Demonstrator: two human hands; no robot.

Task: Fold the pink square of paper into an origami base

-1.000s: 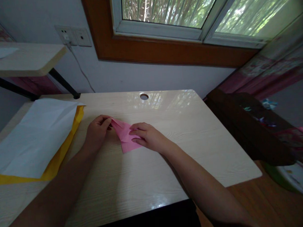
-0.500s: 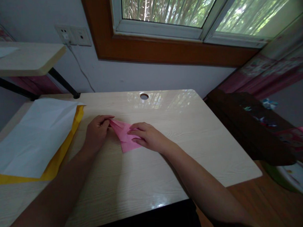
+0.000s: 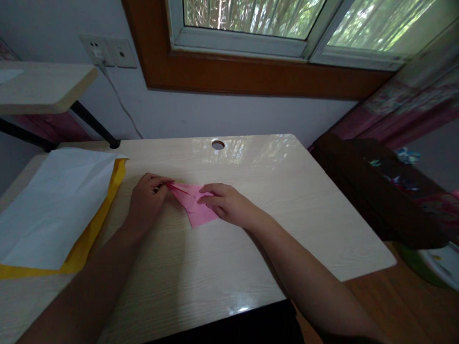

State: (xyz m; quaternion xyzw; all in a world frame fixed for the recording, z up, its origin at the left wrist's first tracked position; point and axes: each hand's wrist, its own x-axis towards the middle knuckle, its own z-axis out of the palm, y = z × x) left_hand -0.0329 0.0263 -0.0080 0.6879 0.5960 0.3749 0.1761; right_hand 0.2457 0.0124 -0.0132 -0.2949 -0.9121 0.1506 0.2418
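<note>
One pink paper (image 3: 195, 206), one white sheet (image 3: 53, 208), one yellow sheet (image 3: 85, 242).

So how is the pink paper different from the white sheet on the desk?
The pink paper is small and folded into a pointed shape; the white sheet is much larger and lies nearly flat. The pink paper lies straight on the desk, while the white sheet rests on a yellow sheet. The left hand and right hand are on the pink paper; neither touches the white sheet. Both are paper on the same desk.

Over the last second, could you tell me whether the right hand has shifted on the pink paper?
Barely: the right hand has edged slightly away from the cable hole, pressing the pink paper.
</note>
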